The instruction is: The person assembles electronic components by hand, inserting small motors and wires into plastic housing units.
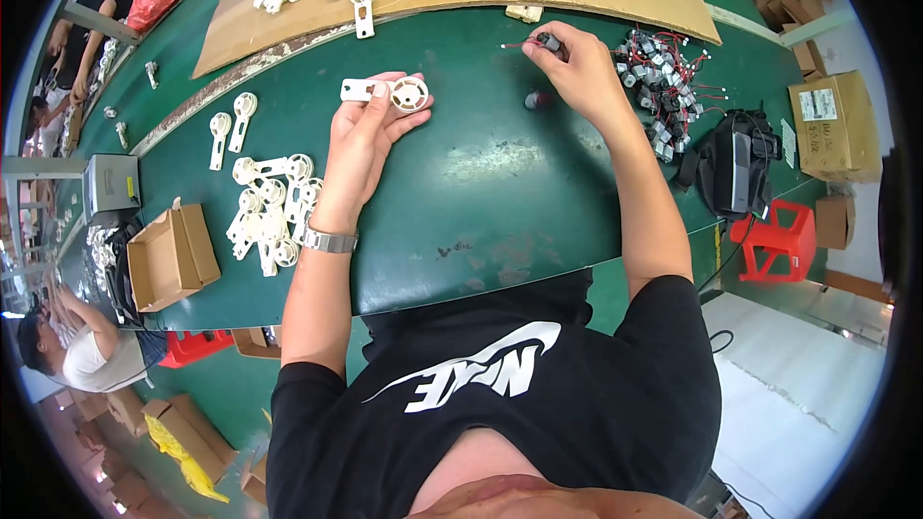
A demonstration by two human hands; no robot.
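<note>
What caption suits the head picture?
Left hand holds a white part, right hand a wired part, over a green table.

At the right, a red plastic stool [804,238] is seen near a cardboard carton [851,127]; an open cardboard box [199,244] is placed at the left.

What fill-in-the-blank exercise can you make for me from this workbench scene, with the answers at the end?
1. The left hand holds a white plastic part with a ring-shaped end, that end pointing toward the picture's ____ side.
2. The right hand pinches a small dark cylindrical component with a thin ____ wire.
3. A cluster of similar white plastic parts lies to the ____ of the left forearm.
4. Below both hands is a smooth flat tabletop, coloured ____.

Missing words: right; red; left; green.
</note>
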